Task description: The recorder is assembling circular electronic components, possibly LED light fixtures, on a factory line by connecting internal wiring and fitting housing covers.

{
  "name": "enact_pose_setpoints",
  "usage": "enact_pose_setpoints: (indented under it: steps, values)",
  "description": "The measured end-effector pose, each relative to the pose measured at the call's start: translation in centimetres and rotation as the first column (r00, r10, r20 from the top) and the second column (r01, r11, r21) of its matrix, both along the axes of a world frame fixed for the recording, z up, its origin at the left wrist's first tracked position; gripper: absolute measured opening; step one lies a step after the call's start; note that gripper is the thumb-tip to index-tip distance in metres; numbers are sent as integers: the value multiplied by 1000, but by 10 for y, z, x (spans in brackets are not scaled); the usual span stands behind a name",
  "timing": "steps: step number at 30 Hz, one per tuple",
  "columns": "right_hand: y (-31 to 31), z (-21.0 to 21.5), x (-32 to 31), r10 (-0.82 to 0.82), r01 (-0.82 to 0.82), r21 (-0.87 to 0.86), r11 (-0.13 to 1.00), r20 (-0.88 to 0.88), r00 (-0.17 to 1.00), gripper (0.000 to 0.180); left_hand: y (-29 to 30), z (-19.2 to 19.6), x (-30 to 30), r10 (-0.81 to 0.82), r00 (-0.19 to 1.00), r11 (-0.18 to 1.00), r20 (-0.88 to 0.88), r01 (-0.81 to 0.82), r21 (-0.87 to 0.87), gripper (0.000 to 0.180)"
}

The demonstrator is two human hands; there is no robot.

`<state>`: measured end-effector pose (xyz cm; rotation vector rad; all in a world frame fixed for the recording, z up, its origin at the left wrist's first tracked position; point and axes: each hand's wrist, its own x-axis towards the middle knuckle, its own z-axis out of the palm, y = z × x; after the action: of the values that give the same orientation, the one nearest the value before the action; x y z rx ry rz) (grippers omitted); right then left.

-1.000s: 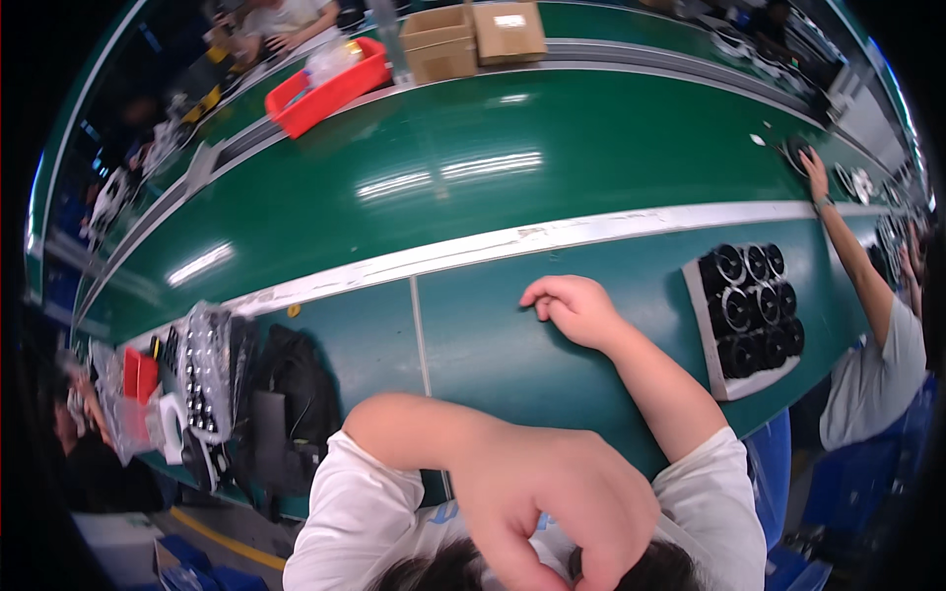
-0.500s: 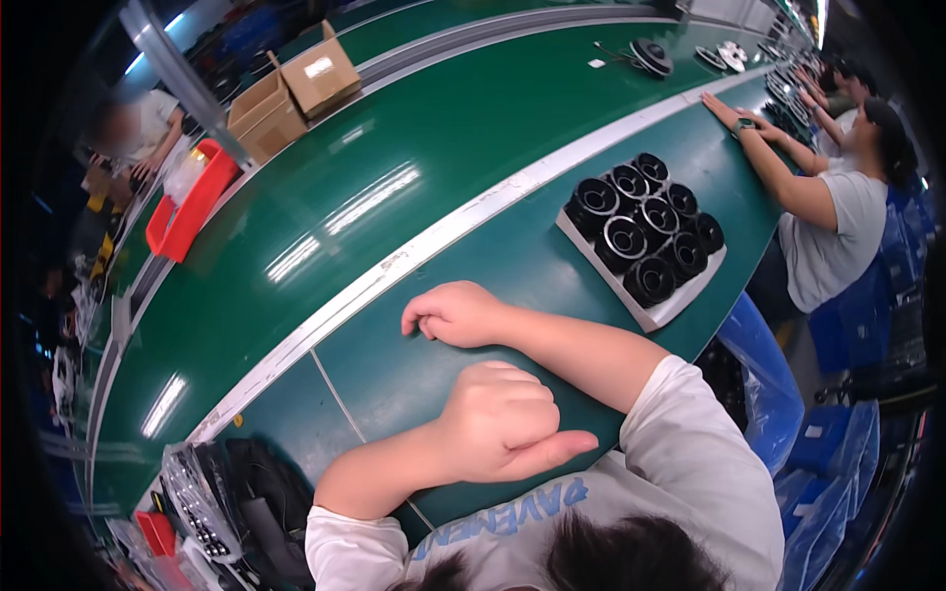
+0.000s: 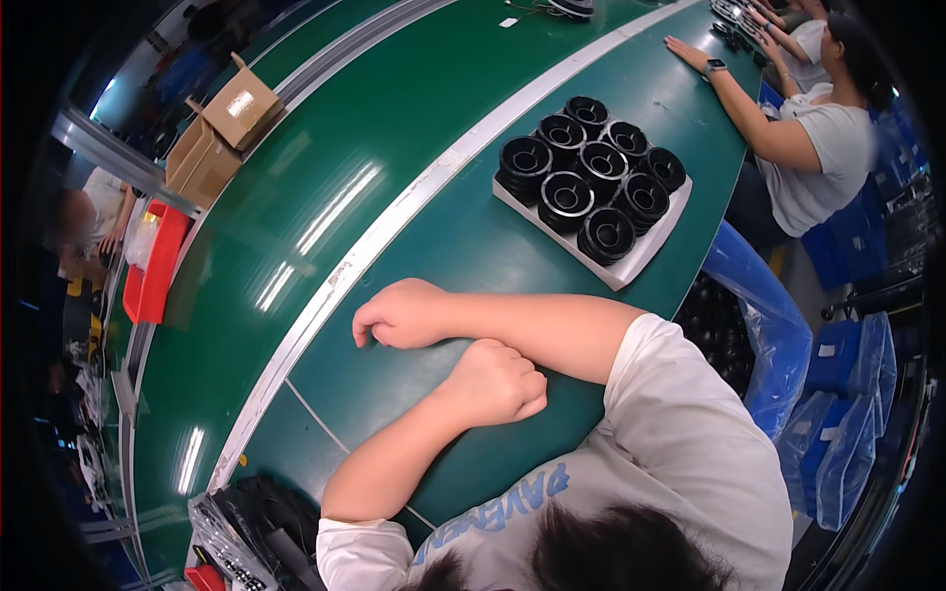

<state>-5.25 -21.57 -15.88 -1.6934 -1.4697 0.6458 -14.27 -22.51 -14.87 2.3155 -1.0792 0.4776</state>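
Two hands rest empty on the green tabletop (image 3: pixel 463 246), forearms crossed. The left hand (image 3: pixel 496 382) is a closed fist, its grip together, just beside the curled right hand (image 3: pixel 399 313). Farther right sits a white tray (image 3: pixel 631 264) of round black parts (image 3: pixel 591 177). Far left stand brown boxes (image 3: pixel 219 128) and a red bin (image 3: pixel 158 266).

— What sits on the green surface (image 3: pixel 394 128)?
— A white tray (image 3: pixel 631 268) of black round parts (image 3: pixel 591 177), two cardboard boxes (image 3: pixel 222 128) and a red bin (image 3: pixel 158 266).
— And off to the right?
— A person (image 3: pixel 818 148) seated, beside blue plastic bags (image 3: pixel 778 345).
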Motion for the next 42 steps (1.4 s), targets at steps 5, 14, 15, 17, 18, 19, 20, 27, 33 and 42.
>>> enact_pose_setpoints:
  steps: [5,14,15,17,18,19,20,27,33,42]
  values:
    - [-1,3,-1,8,-8,-7,1000,-12,1000,27,-1,1,1,4,1000,999,8,-3,-33,25]
    - [-1,5,-1,11,-11,-24,1000,-28,1000,27,0,0,1,15,1000,997,10,-14,-74,25]
    - [-1,5,-1,12,-12,-23,1000,-31,999,27,0,0,1,18,1000,997,12,-17,-75,25]
    - [-2,6,-1,11,-11,-17,1000,-11,1000,27,0,0,1,16,1000,997,20,-14,-75,25]
    - [-2,5,-1,9,-10,-17,1000,-9,1000,27,0,-1,1,14,1000,997,18,-12,-77,25]
    - [-1,3,-1,11,-11,-14,1000,-16,1000,27,0,-2,1,13,1000,997,13,-12,-79,25]
    - [-1,2,0,12,-12,-11,1000,-23,1000,27,1,-1,2,13,1000,997,12,-12,-80,25]
    - [-1,2,-1,11,-11,-3,1000,-23,1000,27,4,0,1,20,1000,999,-7,-20,-31,16]
    - [-1,2,-1,9,-10,-25,1000,-14,1000,27,3,1,1,12,1000,999,-7,-12,-35,17]
    - [-1,1,-1,16,-17,-9,1000,-19,1000,28,3,0,2,11,1000,1000,-12,-12,-27,17]
